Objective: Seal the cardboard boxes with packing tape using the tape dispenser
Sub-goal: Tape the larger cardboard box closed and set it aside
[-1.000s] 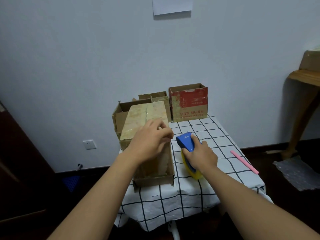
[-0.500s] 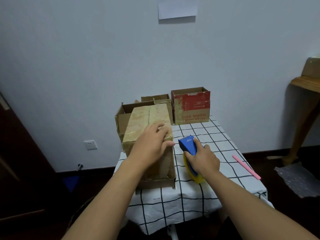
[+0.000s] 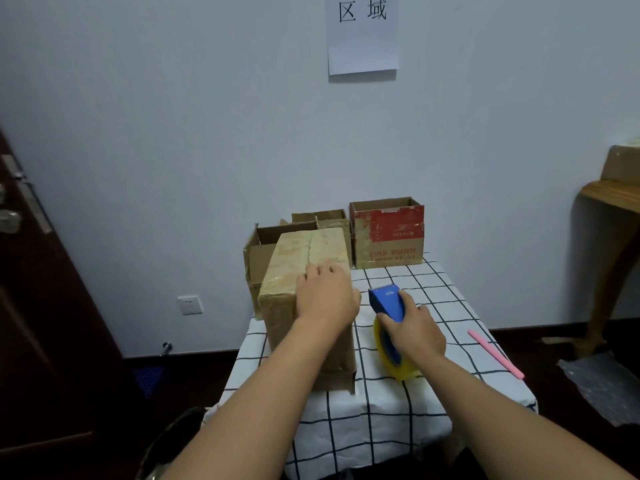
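The left hand [image 3: 327,297] lies on top of the tall closed brown cardboard box [image 3: 308,306] at the near left of the checked-cloth table [image 3: 381,420], fingers spread fairly flat across the closed flaps near the centre seam, pressing rather than clutching. The right hand [image 3: 414,329] has its grip wrapped round the blue plastic tape dispenser with its yellowish roll of packing tape [image 3: 391,327], which sits on the table just beside the box's right face.

The box is tall and narrow, so a sideways pull of tape could tip or slide it if the left hand eases off. The box top already looks glossy with yellowed tape, so a fresh strip might crease over it or fail to stick. The loose cloth may also drag under the box.

Behind stand three open boxes: a plain brown cardboard box [image 3: 258,252] at back left, a smaller brown box [image 3: 329,220] in the middle, and a red-printed cardboard box [image 3: 388,233]. A pink stick [image 3: 495,353] lies near the table's right edge.

The left wrist covers the near part of the seam. The dispenser's cutting edge and the tape's free end cannot be made out, and the right palm hides the handle.
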`<state>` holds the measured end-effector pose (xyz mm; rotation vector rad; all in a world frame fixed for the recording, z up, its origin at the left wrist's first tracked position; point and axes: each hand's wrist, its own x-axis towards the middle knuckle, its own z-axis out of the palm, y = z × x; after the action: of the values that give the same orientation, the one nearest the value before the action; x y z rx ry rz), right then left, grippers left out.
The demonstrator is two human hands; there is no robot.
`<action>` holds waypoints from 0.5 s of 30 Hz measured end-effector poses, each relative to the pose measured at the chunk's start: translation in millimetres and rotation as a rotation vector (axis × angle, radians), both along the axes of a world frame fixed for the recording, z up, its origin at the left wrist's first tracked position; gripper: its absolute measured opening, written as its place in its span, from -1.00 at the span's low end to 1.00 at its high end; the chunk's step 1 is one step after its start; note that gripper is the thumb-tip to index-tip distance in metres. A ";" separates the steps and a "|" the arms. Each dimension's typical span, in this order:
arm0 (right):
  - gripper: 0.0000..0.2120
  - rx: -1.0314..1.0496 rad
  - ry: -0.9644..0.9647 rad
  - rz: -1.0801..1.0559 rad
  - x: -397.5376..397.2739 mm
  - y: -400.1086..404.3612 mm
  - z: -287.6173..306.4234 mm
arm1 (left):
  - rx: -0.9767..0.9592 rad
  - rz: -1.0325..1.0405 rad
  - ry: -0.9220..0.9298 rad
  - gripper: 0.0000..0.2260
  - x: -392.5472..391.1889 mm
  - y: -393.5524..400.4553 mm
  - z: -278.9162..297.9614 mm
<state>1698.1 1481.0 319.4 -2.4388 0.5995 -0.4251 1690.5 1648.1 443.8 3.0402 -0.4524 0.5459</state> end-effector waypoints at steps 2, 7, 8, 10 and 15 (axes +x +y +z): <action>-0.35 0.095 -0.076 -0.027 -4.1 -7.2 9.4 | -0.023 -0.052 -0.046 -0.58 -6.5 4.2 1.0; -0.36 0.285 -0.273 -0.101 -15.9 -36.6 39.3 | -0.222 -0.295 -0.189 -0.66 -24.9 28.7 14.4; -0.36 0.298 -0.306 -0.121 -18.7 -43.2 44.8 | -0.232 -0.351 -0.205 -0.64 -25.7 33.9 19.5; -0.37 0.327 -0.351 -0.144 -24.6 -54.7 53.8 | -0.215 -0.455 -0.233 -0.63 -21.7 46.1 30.2; -0.38 0.316 -0.341 -0.173 -33.9 -74.9 61.3 | -0.324 -0.524 -0.220 -0.55 13.0 85.5 43.8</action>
<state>1664.2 1406.1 380.6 -1.9657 0.6727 -0.7385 1703.6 1733.6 487.6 2.4244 -1.0127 0.8174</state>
